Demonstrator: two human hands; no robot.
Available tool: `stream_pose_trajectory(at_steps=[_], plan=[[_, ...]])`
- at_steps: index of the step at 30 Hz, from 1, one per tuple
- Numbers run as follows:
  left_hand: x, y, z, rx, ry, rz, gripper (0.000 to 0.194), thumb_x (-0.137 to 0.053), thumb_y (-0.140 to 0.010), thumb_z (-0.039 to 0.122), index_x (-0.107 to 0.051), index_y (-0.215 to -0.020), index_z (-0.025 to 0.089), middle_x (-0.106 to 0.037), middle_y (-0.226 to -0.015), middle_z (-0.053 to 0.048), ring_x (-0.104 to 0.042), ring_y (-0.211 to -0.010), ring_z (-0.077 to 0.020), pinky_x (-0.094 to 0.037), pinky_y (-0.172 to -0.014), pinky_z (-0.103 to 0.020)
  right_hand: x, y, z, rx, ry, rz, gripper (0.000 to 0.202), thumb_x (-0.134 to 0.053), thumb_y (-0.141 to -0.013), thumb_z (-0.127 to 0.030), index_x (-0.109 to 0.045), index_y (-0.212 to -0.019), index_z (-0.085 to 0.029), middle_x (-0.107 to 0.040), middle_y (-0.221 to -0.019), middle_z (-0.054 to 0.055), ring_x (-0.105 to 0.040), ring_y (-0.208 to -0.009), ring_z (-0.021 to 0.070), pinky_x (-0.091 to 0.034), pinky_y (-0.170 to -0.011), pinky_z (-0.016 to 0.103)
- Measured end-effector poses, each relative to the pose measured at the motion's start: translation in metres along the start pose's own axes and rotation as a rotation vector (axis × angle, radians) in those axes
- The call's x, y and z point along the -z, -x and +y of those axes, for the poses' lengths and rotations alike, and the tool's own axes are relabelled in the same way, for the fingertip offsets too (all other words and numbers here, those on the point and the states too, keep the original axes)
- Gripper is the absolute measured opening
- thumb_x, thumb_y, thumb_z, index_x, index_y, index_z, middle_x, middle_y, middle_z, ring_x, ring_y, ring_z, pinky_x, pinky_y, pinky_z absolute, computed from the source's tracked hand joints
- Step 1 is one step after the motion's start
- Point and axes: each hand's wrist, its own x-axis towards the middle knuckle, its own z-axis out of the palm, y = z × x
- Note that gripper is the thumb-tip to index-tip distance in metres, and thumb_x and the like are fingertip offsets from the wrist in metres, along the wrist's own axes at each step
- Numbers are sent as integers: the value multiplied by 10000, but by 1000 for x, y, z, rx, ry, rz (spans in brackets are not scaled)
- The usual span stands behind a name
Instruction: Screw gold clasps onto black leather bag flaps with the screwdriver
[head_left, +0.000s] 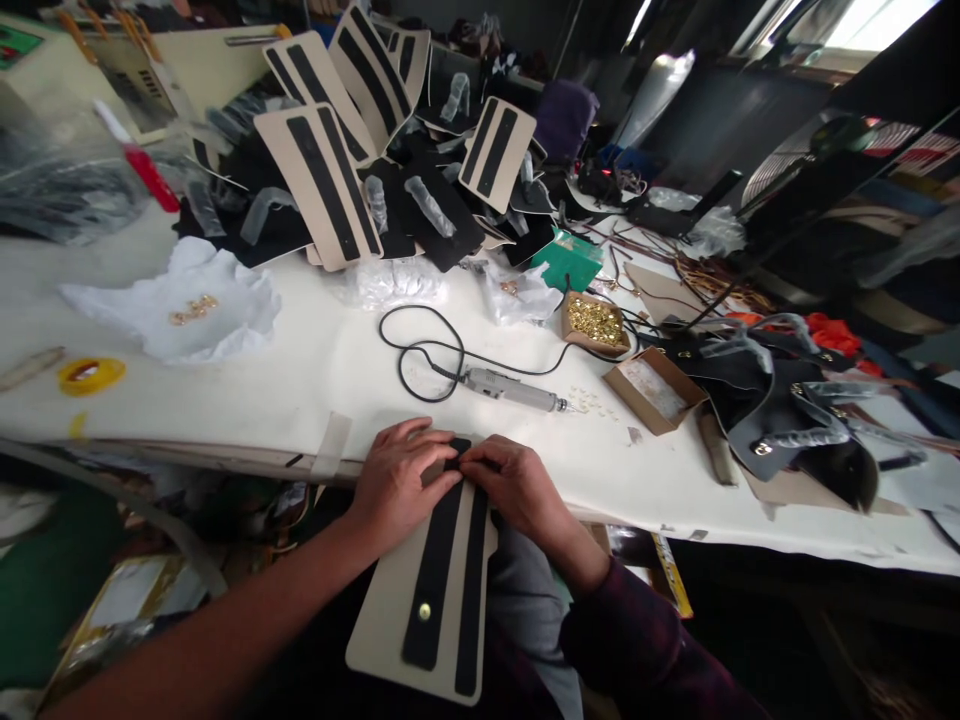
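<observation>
A beige panel (390, 600) with two black straps rests on my lap, its far end against the table's front edge. A round gold stud (424, 612) sits near the close end of the left strap. My left hand (401, 480) grips the far end of the black strap (442, 540), thumb and fingers bent round it. My right hand (517, 485) meets it there, thumb and forefinger pinched at the strap; whatever is between those fingertips is too small to make out.
A grey electric screwdriver (517, 388) with a looped black cord lies beyond my hands. Further right are a box of gold studs (596, 322) and an open cardboard box (654, 390). Striped panels (319, 185) pile up at the back. Yellow tape (91, 375) lies left.
</observation>
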Motion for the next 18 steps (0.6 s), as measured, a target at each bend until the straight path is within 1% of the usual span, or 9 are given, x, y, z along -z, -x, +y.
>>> stream_pose_trajectory(at_steps=[5,9,12,16,18], plan=[[1,0,1,7,-5,-5,182,-807,-874,240,-763,-1049,265,-779,-1256,-22,-620,-1289,-327,-487,-1074,-534,-1,0,-3,108,94,5,155,-630,-1000,-228,-780,-966,-251,-708,-978,40,-680,-923,193,-522,-844,301],[2,0,2,10,-6,-12,168,-792,-888,238,-762,-1052,262,-777,-1259,-18,-615,-1290,-331,-484,-1069,-532,-4,-2,-2,125,118,13,161,-644,-989,-204,-795,-968,-256,-702,-979,45,-680,-921,195,-522,-834,303],[2,0,2,8,-2,-13,181,-795,-887,237,-760,-1063,261,-775,-1262,-18,-611,-1294,-325,-482,-1074,-526,-5,-6,-1,72,84,9,155,-676,-959,-196,-811,-933,-266,-714,-946,28,-691,-877,184,-520,-809,296],[2,1,1,13,2,-9,188,-800,-889,256,-755,-1072,266,-775,-1261,-27,-616,-1294,-323,-482,-1074,-519,-5,-11,-1,-49,39,3,121,-724,-894,-193,-822,-885,-264,-747,-923,9,-701,-854,181,-509,-806,294],[1,1,1,16,5,-3,197,-806,-888,266,-749,-1077,258,-777,-1257,-29,-617,-1294,-323,-479,-1078,-519,-5,-13,-1,-116,20,10,84,-744,-863,-208,-814,-885,-250,-753,-895,1,-694,-824,180,-498,-764,290]])
